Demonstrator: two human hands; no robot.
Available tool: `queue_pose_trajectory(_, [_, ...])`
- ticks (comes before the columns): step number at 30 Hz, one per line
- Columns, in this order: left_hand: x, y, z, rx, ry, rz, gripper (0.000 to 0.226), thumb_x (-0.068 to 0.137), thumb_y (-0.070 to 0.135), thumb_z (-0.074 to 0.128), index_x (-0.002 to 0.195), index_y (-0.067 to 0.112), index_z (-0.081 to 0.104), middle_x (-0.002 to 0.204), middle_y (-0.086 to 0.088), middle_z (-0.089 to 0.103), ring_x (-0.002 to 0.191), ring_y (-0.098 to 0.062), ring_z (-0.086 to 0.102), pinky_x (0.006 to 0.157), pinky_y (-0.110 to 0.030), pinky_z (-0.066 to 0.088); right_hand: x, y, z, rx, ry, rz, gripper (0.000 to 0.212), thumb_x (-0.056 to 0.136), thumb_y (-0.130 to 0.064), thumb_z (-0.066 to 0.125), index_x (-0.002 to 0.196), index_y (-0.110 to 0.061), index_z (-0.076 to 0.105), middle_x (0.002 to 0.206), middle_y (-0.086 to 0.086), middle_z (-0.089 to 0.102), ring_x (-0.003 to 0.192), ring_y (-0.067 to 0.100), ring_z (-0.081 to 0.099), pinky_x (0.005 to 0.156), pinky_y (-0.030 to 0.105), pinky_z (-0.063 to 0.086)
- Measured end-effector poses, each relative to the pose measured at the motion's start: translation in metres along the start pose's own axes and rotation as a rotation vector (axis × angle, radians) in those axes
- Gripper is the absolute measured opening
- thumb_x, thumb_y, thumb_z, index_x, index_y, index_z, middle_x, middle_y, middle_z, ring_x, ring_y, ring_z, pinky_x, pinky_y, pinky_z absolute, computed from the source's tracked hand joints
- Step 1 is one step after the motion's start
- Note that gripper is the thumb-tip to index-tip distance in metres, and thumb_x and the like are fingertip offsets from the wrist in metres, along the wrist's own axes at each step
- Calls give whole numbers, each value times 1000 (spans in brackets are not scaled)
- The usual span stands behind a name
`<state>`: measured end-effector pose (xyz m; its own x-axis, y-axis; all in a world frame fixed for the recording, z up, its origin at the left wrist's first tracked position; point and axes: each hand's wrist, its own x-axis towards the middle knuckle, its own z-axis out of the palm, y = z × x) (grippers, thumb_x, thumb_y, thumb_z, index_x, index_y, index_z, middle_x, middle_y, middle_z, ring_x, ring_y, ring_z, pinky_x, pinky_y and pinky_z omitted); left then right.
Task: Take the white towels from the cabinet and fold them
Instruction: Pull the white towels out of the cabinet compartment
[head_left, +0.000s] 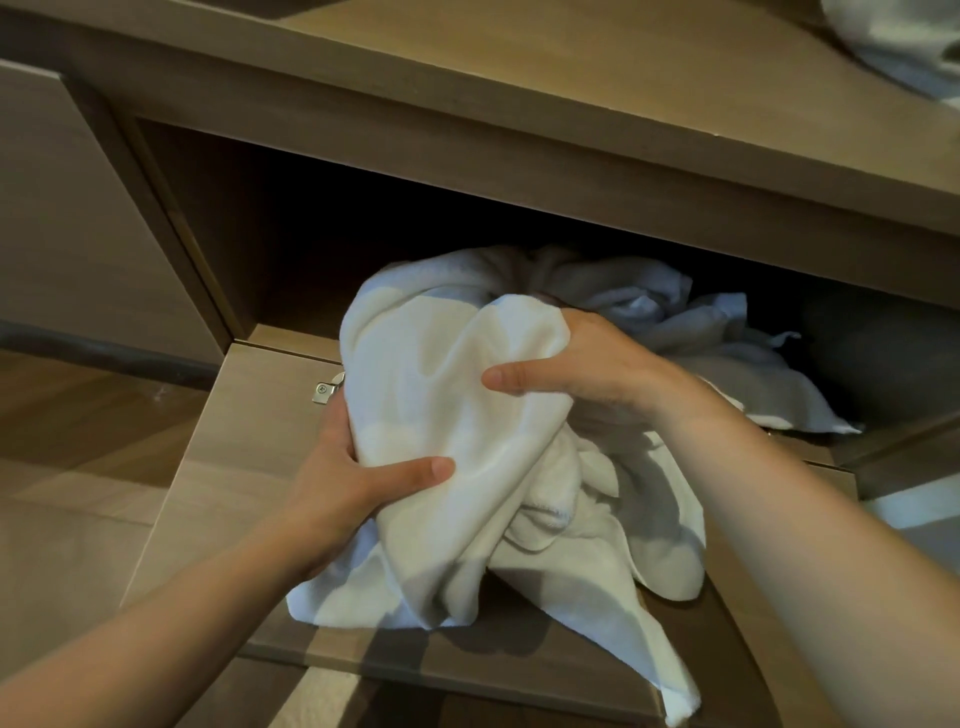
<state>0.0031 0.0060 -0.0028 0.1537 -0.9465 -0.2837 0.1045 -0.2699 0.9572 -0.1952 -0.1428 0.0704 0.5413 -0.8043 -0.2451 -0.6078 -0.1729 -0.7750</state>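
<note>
Soft, crumpled white towel (467, 415) is clutched at cabinet (519, 140) mouth, above wood-grain drop door (208, 493), by L hand (343, 483) & R hand (582, 364). Other towels (675, 322) are bunched inside. Compartment rear is lost in shadow, and most fingers are hidden by cloth.

The white crumpled towel bundle (467, 415) at centre frame is soft, matt, napped cloth with a stitched hem. The light-brown wooden cabinet (519, 130) and its folded-down door panel (234, 467) look smooth and matt, grain showing. The small silvery hinge bracket (326, 388) is shiny metal. The wood floor (78, 441) at left has a faint sheen.
</note>
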Motion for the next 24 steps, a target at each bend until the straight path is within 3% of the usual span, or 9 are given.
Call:
queue_pose_trajectory(5, [-19,12,-11,72,21,72,103,39,55,87,126,54,31,106,33,56,98,4,61,66,-22,58,-21,-14,2,32,43,-68,69,42,-73,84,101,-50,58,104,-21,67,95,-1,65,85,37,57])
queue_pose_trajectory(7, [-27,22,-14,96,17,114,98,41,55,87,123,55,33,106,35,55,97,8,59,63,-16,55,-30,-20,-1,41,53,-86,65,43,-73,84,96,-47,57,100,-17,68,93,1,66,82,38,58])
queue_pose_trajectory(9, [-35,33,-16,117,17,146,98,44,52,87,126,54,34,113,30,55,103,2,60,70,-24,58,-40,-28,-3,76,55,-80,68,43,-71,84,99,-48,53,103,-16,66,97,5,65,78,36,59])
queue_pose_trajectory(11, [-43,42,-19,141,21,169,100,46,49,88,130,53,33,122,24,53,111,-7,58,81,-37,59,-47,-36,-5,54,39,-49,87,39,-76,81,115,-55,44,117,-19,60,108,5,60,78,27,56])
queue_pose_trajectory(14, [-58,52,-21,114,-15,185,104,46,44,90,134,49,34,128,16,53,116,-16,57,86,-47,57,-58,-44,-6,9,-4,-29,124,38,-78,78,146,-51,23,146,-22,42,133,10,43,107,39,42])
queue_pose_trajectory(16, [-66,57,-20,77,-56,207,106,47,38,91,136,46,35,130,11,53,118,-20,57,84,-48,57,-67,-49,-6,85,-47,-55,102,42,-72,82,135,-47,47,135,-17,57,122,9,57,103,43,47])
queue_pose_trajectory(18, [-72,63,-18,52,-79,213,104,47,35,91,135,45,36,130,8,53,118,-23,58,83,-50,57,-75,-56,-10,103,-73,-86,69,48,-67,83,112,-48,64,111,-15,71,102,6,67,88,35,56])
queue_pose_trajectory(20, [-77,72,-17,33,-78,217,101,47,32,91,132,48,38,127,11,55,116,-21,59,82,-48,57,-82,-63,-14,99,-37,-103,64,46,-70,84,103,-48,65,106,-16,70,96,3,68,77,25,57])
queue_pose_trajectory(24, [-86,105,-17,103,-100,279,96,50,30,89,131,46,39,120,19,57,110,-11,62,75,-36,60,-95,-80,-29,92,56,-72,68,34,-79,80,94,-68,51,117,-30,48,105,-1,55,81,21,50])
